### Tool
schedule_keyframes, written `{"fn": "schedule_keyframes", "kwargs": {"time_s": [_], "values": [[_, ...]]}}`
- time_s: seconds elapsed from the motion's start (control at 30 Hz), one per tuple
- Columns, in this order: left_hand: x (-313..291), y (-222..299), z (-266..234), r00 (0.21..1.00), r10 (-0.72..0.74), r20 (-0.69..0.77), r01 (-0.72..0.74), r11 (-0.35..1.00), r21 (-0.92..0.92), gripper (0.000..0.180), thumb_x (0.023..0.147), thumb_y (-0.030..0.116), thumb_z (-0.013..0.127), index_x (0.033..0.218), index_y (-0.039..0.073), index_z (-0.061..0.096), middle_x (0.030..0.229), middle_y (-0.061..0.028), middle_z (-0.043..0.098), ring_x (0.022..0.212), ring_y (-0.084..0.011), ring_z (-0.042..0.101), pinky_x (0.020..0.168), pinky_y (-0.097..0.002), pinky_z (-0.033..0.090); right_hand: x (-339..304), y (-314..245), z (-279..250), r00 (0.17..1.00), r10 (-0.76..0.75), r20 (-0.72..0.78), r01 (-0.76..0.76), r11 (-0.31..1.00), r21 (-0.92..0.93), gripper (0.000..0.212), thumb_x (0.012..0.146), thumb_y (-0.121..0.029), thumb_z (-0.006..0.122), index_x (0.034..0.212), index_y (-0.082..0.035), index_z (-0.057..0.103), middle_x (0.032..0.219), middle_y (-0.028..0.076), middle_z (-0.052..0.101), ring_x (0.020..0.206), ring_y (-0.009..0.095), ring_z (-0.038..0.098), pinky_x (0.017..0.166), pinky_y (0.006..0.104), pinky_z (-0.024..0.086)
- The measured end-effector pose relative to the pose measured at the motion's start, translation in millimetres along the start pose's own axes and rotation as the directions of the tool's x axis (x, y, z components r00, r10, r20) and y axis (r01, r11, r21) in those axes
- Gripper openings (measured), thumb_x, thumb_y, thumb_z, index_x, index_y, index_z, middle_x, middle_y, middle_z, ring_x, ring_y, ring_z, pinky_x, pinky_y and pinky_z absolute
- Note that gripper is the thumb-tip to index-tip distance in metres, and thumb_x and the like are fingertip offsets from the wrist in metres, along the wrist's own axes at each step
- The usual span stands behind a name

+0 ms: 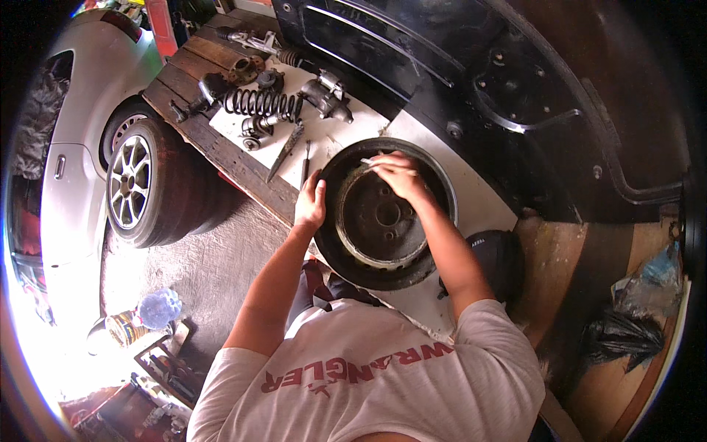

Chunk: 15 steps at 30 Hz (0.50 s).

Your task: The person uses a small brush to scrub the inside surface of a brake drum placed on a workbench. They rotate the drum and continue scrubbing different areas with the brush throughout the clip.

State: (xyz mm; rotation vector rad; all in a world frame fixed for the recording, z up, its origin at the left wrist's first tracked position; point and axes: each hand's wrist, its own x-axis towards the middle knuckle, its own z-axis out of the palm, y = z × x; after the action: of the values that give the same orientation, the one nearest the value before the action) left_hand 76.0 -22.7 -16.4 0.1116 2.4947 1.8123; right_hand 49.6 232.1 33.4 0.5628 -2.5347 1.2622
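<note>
Wheel (370, 222), against left hand (311, 202), under right hand (398, 175)

The pale object (367, 161) in the right hand (398, 174) is too small to tell. The wheel (368, 221) hides part of the worktop (237, 160) at its near edge; the picture's top edge cuts the black panel (449, 77).

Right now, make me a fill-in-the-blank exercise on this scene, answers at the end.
The small pale object is in the person's ____ hand.
The left hand is at the wheel's ____ (left or right) edge.
The spring on the bench is ____ in colour.
The shirt has ____ lettering.
Missing words: right; left; black; red.
</note>
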Motion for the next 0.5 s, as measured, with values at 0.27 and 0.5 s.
{"fn": "schedule_keyframes", "kwargs": {"time_s": [0.27, 0.5], "values": [[2, -6, 2, 1.000, 0.004, -0.017, -0.004, 1.000, 0.012, 0.056, 0.100, 0.042, 0.040, 0.131, -0.004, 0.048, 0.128, -0.0270, 0.053, 0.122, -0.0398, 0.050, 0.105, -0.0407, 0.037, -94, -14, -65, 0.940, 0.318, -0.124, -0.330, 0.939, -0.094, 0.014, 0.083, -0.004, 0.067, 0.097, -0.006, 0.068, 0.099, 0.009, 0.070, 0.089, 0.020, 0.068, 0.077, 0.0297, 0.052], [0, -5, 3, 0.999, -0.016, -0.039, 0.016, 1.000, -0.004, 0.056, 0.100, 0.044, 0.038, 0.131, -0.001, 0.050, 0.125, -0.0247, 0.057, 0.120, -0.0375, 0.053, 0.102, -0.0385, 0.040, -115, -39, -94, 0.774, 0.611, 0.165, -0.582, 0.790, -0.194, 0.012, 0.083, -0.016, 0.069, 0.093, -0.010, 0.068, 0.091, 0.006, 0.072, 0.074, 0.017, 0.068, 0.068, 0.0315, 0.051]]}}
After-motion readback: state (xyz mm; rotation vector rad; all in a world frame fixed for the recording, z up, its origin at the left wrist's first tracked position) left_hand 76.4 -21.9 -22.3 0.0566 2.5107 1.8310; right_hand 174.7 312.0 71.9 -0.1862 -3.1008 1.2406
